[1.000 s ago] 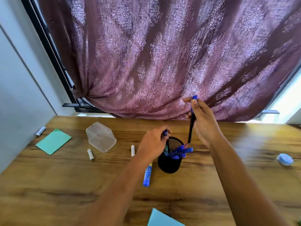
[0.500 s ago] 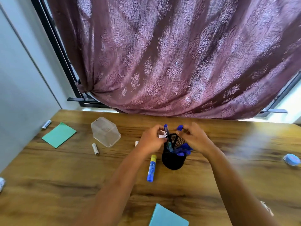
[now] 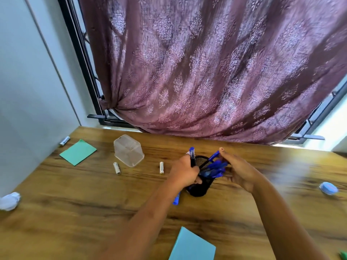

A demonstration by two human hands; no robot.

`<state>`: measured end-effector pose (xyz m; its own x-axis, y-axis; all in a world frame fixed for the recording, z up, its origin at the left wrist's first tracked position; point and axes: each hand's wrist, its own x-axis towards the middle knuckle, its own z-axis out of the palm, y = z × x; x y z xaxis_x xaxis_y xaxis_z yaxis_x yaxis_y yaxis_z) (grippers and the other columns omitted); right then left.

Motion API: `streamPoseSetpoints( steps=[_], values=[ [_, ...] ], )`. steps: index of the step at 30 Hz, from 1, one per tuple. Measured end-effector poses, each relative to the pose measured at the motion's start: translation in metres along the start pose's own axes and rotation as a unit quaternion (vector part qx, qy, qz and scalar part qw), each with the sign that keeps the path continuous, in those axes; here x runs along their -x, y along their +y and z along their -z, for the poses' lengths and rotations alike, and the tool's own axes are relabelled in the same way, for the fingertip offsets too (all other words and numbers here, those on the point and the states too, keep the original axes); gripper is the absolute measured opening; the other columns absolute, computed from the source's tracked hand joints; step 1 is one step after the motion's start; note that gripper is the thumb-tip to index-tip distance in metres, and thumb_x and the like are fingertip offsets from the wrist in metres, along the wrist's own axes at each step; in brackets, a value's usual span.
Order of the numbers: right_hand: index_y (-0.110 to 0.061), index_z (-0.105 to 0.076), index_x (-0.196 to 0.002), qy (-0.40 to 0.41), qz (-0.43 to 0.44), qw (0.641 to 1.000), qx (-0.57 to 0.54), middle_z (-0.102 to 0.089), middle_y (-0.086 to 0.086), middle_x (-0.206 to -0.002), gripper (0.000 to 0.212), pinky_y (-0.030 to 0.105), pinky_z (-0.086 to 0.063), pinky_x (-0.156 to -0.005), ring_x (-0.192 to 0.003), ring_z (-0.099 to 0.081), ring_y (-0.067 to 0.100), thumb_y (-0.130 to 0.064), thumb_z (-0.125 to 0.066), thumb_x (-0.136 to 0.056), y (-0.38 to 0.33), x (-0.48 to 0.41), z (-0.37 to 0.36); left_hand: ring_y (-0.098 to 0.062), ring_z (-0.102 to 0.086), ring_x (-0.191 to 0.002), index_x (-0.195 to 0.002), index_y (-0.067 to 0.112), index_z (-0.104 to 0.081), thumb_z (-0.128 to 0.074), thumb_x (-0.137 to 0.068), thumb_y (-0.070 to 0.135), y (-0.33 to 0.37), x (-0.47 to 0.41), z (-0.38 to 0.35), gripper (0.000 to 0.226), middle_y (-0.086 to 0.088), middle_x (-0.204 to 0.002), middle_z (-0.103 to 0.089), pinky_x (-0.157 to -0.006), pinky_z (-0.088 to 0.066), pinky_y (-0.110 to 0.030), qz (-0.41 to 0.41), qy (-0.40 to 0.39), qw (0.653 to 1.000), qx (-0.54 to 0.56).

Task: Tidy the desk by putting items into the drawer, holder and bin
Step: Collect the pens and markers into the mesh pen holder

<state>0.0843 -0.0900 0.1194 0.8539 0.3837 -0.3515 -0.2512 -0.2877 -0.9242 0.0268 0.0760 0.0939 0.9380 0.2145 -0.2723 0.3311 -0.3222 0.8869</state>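
On the desk (image 3: pixel 93 194), the left hand (image 3: pixel 185 173) grips the black mesh holder (image 3: pixel 199 188), whose blue pens (image 3: pixel 214 168) lean rightward against the nearer right hand (image 3: pixel 238 171), its fingers (image 3: pixel 224 153) straight and touching their caps.

No text readable; print on battery (image 3: pixel 64 141) too blurred.

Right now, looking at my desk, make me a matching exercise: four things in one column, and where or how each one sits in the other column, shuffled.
Things:
1. mesh holder
2. crumpled paper
3. blue roll
4. clear container

Place or state:
A. upside down
B. far right
C. centre
D. far left edge

Pairs: 1-C, 2-D, 3-B, 4-A
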Motion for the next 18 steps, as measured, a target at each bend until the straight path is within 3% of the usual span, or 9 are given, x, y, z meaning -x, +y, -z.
streamPoseSetpoints(
  steps=[3,5,8,11,14,18],
  values=[
    [-0.034,-0.074,-0.081,-0.034,0.028,0.999,0.004,-0.072,-0.01,-0.082,0.047,0.024,-0.047,-0.064,-0.073,-0.064,0.007,-0.073,-0.062,-0.058,-0.002,0.01,-0.003,-0.017,-0.072,-0.063,-0.087,0.024,-0.046,-0.047,-0.083,0.009,0.004,0.017,0.005,0.015,-0.007,-0.065,-0.072,-0.075,-0.059,-0.042,-0.025,0.044,0.998,0.029],
    [-0.034,-0.073,-0.088,-0.061,0.069,0.996,-0.018,-0.072,-0.01,-0.091,0.046,0.025,-0.048,-0.064,-0.078,-0.064,0.008,-0.068,-0.064,-0.06,-0.008,0.019,-0.009,-0.021,-0.072,-0.061,-0.089,0.024,-0.046,-0.048,-0.084,0.007,0.008,0.029,0.012,0.017,-0.009,-0.07,-0.072,-0.07,-0.06,-0.042,-0.026,0.069,0.993,0.09],
    [-0.038,-0.066,-0.106,-0.135,0.126,0.983,-0.022,-0.069,-0.008,-0.11,0.036,0.027,-0.052,-0.076,-0.093,-0.065,0.007,-0.049,-0.073,-0.073,-0.017,0.033,-0.023,-0.021,-0.071,-0.059,-0.093,0.022,-0.046,-0.048,-0.085,0.007,0.009,0.045,0.03,0.017,-0.009,-0.067,-0.072,-0.06,-0.059,-0.032,-0.028,0.098,0.982,0.161],
    [-0.029,-0.048,-0.132,-0.184,0.189,0.964,0.028,-0.061,-0.006,-0.127,0.067,0.026,-0.052,-0.089,-0.114,-0.059,0.007,-0.021,-0.075,-0.072,-0.018,0.042,-0.046,-0.019,-0.071,-0.059,-0.092,0.021,-0.045,-0.047,-0.085,0.008,0.0,0.061,0.051,0.015,-0.004,-0.06,-0.071,-0.056,-0.055,-0.028,-0.035,0.132,0.972,0.193],
    [-0.034,-0.047,-0.127,-0.156,0.22,0.96,0.07,-0.063,-0.01,-0.12,0.079,0.019,-0.052,-0.085,-0.113,-0.057,-0.001,-0.016,-0.085,-0.06,-0.01,0.045,-0.08,-0.017,-0.07,-0.058,-0.1,0.018,-0.046,-0.044,-0.087,0.007,-0.013,0.08,0.067,0.017,-0.003,-0.062,-0.07,-0.055,-0.054,-0.027,-0.039,0.155,0.965,0.209],
    [-0.013,-0.054,-0.118,-0.103,0.243,0.961,0.087,-0.067,0.003,-0.11,0.065,0.047,-0.049,-0.097,-0.107,-0.063,0.021,-0.001,-0.085,-0.063,0.01,0.047,-0.128,-0.016,-0.065,-0.049,-0.097,0.021,-0.047,-0.042,-0.087,0.001,-0.034,0.113,0.08,0.023,-0.003,-0.057,-0.068,-0.051,-0.055,-0.028,-0.044,0.163,0.95,0.262]
  ],
)
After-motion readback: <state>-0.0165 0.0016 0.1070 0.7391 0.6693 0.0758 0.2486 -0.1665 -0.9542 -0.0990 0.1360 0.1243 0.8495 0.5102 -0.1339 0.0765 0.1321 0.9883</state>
